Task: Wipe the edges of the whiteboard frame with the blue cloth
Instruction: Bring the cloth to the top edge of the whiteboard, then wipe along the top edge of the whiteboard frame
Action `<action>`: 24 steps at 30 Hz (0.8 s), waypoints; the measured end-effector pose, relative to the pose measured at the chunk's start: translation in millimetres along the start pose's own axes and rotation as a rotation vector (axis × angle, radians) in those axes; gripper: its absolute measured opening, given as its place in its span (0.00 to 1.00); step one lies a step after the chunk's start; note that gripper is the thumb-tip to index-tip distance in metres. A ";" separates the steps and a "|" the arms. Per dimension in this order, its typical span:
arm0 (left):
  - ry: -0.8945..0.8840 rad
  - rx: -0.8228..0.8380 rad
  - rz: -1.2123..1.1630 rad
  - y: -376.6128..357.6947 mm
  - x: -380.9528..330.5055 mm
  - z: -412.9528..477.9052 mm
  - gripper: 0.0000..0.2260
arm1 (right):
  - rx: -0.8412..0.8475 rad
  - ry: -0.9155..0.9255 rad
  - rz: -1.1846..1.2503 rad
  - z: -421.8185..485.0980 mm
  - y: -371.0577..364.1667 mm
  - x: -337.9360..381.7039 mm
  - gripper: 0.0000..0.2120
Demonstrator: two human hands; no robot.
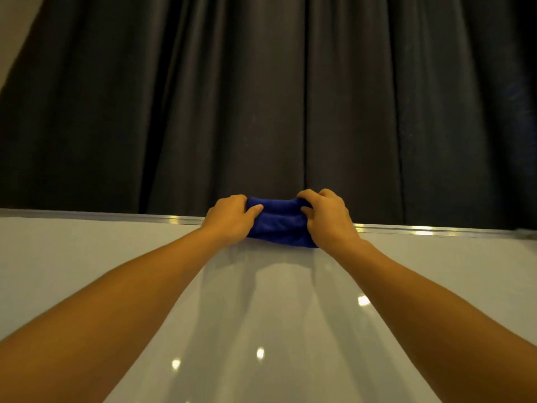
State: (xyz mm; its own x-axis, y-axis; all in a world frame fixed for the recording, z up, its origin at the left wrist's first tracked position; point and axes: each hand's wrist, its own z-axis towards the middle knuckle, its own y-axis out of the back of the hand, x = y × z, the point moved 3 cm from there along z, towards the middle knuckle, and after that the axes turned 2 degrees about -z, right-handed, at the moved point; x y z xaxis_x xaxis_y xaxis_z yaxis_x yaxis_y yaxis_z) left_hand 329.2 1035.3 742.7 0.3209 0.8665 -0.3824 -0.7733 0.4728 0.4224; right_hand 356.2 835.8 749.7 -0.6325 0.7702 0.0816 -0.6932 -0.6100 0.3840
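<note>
A folded blue cloth (pixel 277 222) is draped over the top edge of the whiteboard's metal frame (pixel 421 229), near the middle of the view. My left hand (pixel 229 221) grips the cloth's left end, thumb on its front. My right hand (pixel 328 219) grips the right end, fingers curled over the top. The cloth hides the stretch of frame under it. The glossy white board surface (pixel 276 315) fills the lower half, with both forearms reaching up across it.
A dark pleated curtain (pixel 261 97) hangs right behind the board and fills the upper view. The silver frame runs left (pixel 101 215) and right of the hands. Ceiling-light reflections dot the board.
</note>
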 end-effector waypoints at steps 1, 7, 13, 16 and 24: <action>-0.010 0.005 0.009 -3.0 6.1 1.8 0.14 | -0.003 0.001 -0.024 -0.8 -6.1 3.0 0.13; -0.060 -0.040 0.169 -28.1 16.3 6.7 0.20 | -0.057 -0.027 -0.454 -3.5 -23.9 10.0 0.17; -0.006 -0.106 0.142 -35.9 18.5 19.2 0.16 | 0.138 0.236 -0.341 -24.9 -73.2 51.0 0.32; -0.033 -0.132 0.081 -36.5 21.0 18.4 0.16 | 0.243 0.265 -0.431 -37.5 -83.9 30.0 0.42; -0.294 -0.060 0.343 -64.5 28.3 -12.2 0.31 | 0.154 -0.035 -0.542 -55.4 -22.3 -75.6 0.49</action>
State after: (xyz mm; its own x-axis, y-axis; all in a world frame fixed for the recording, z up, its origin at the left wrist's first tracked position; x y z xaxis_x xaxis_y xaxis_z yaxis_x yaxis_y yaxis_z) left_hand 381.5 1027.3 694.7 0.1753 0.9842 0.0245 -0.8894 0.1476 0.4326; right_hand 400.3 780.8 684.0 -0.1865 0.9732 -0.1348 -0.8554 -0.0934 0.5095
